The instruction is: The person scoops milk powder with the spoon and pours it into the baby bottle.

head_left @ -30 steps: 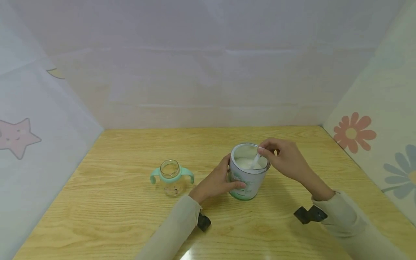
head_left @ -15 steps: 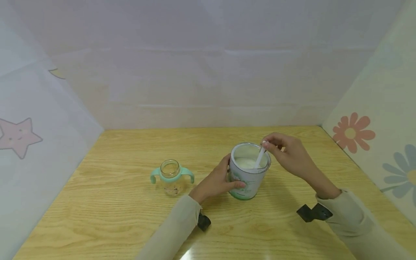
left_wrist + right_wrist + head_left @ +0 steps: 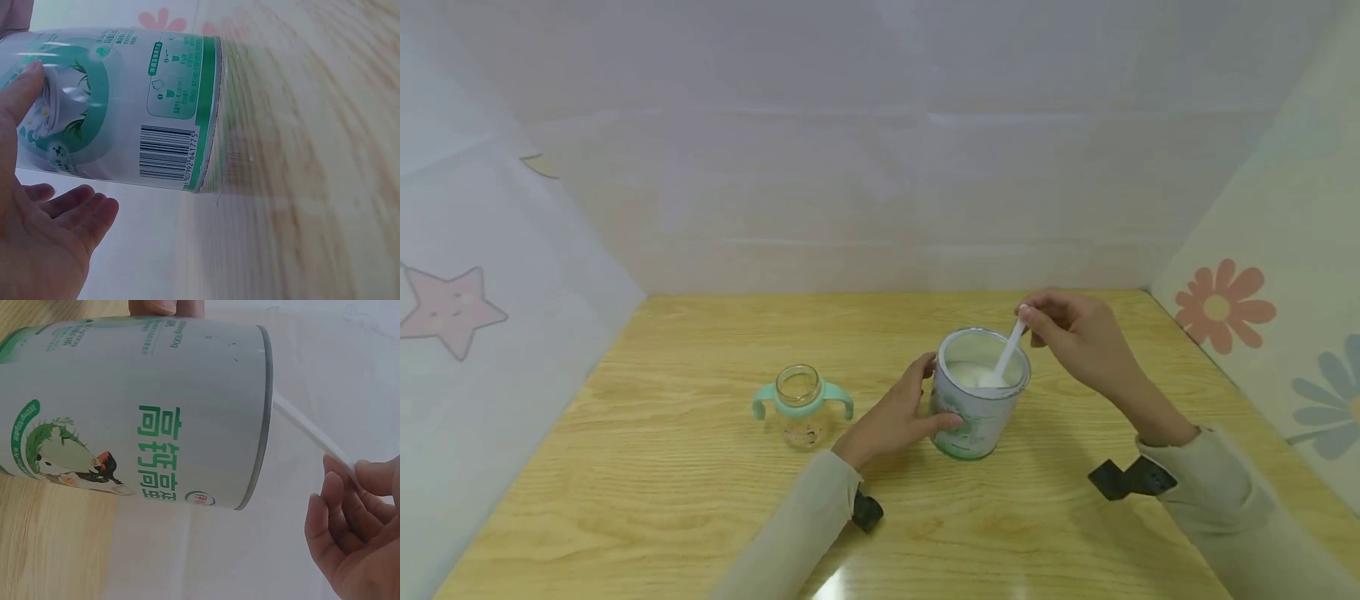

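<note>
A white and green milk powder can [image 3: 973, 425] stands uncovered on the wooden table, with pale powder [image 3: 967, 374] inside. My left hand [image 3: 889, 423] holds its left side, the thumb across the front; the left wrist view shows that thumb [image 3: 28, 87] against the printed label. Between thumb and fingertips, my right hand [image 3: 1078, 337] pinches the upper end of a white scoop [image 3: 1011, 346]. The scoop's handle slants out over the can's right rim, and its lower end is hidden inside. In the right wrist view the handle [image 3: 315, 432] is thin and straight.
Left of the can stands a clear baby bottle [image 3: 800, 425], uncapped, with two mint-green handles [image 3: 839, 396]. A pale cloth backdrop [image 3: 880, 200] rises behind the wooden table [image 3: 685, 500], and printed panels flank it. Dark cameras [image 3: 1131, 479] sit on both wrists.
My right hand has moved up and to the right, drawing the scoop handle farther out of the can. The left hand keeps its hold on the can. The view has shifted slightly.
</note>
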Demonstrator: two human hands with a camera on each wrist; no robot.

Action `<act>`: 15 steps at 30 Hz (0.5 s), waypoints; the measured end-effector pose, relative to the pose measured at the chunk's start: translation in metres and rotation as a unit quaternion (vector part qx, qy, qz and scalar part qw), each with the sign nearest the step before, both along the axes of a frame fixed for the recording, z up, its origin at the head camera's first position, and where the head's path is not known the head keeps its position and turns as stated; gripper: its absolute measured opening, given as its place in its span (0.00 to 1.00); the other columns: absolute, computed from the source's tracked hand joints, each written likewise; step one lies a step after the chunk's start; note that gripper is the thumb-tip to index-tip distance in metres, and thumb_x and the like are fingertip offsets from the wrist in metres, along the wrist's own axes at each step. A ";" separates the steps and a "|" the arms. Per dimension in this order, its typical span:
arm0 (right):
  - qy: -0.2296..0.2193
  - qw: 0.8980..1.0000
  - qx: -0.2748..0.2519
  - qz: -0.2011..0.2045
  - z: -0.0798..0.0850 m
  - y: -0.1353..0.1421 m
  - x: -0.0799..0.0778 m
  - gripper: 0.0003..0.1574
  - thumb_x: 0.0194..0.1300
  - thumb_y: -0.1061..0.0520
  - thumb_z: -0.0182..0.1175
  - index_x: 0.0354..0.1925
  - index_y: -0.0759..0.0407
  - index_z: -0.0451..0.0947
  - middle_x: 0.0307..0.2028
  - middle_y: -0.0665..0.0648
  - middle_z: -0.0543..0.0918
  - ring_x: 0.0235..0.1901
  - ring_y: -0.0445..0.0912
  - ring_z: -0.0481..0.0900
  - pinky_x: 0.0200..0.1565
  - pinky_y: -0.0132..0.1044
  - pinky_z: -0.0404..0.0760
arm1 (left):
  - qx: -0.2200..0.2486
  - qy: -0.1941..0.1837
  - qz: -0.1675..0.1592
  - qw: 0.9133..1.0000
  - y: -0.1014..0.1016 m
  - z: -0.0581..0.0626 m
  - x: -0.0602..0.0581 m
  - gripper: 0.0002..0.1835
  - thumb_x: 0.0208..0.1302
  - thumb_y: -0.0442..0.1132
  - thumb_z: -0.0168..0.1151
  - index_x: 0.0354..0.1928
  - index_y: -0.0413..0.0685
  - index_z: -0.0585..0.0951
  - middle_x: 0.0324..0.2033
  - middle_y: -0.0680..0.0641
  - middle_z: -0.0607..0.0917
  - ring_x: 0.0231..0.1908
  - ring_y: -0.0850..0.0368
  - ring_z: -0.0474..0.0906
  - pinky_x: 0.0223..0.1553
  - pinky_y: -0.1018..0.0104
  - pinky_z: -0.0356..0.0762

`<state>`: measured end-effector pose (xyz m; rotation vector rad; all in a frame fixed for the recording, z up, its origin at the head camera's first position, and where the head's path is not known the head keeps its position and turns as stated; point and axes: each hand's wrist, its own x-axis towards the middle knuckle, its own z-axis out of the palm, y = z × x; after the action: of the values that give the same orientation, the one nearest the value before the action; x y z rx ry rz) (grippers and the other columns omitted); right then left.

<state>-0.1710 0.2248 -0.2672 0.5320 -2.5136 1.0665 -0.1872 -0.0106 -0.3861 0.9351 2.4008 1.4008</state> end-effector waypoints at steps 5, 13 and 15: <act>-0.009 1.000 -0.020 -0.007 0.002 0.003 -0.003 0.10 0.69 0.61 0.56 0.40 0.68 0.80 0.24 0.31 0.78 0.22 0.32 0.78 0.28 0.23 0.78 | -0.011 -0.011 0.010 1.000 -0.004 0.002 0.002 0.49 0.63 0.56 0.60 0.75 0.49 0.43 0.72 0.45 0.55 0.71 0.53 0.54 0.68 0.57 0.61; -0.054 0.994 -0.095 -0.024 0.003 0.004 -0.007 0.11 0.69 0.57 0.56 0.39 0.65 0.79 0.23 0.37 0.82 0.22 0.35 0.81 0.30 0.25 0.81 | -0.010 -0.017 0.009 1.000 -0.007 0.003 0.003 0.48 0.64 0.55 0.59 0.75 0.47 0.44 0.72 0.45 0.54 0.71 0.51 0.54 0.68 0.55 0.61; -0.070 0.988 -0.134 -0.016 0.003 0.005 -0.008 0.08 0.69 0.57 0.56 0.37 0.61 0.79 0.23 0.39 0.83 0.22 0.36 0.82 0.30 0.27 0.82 | -0.013 -0.014 0.011 1.000 -0.008 0.003 0.004 0.47 0.64 0.56 0.59 0.75 0.47 0.44 0.72 0.45 0.55 0.71 0.51 0.54 0.68 0.55 0.62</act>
<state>-0.1789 0.2302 -0.2642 0.3495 -2.4308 1.4456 -0.1837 -0.0184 -0.3827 0.8780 2.4104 1.3773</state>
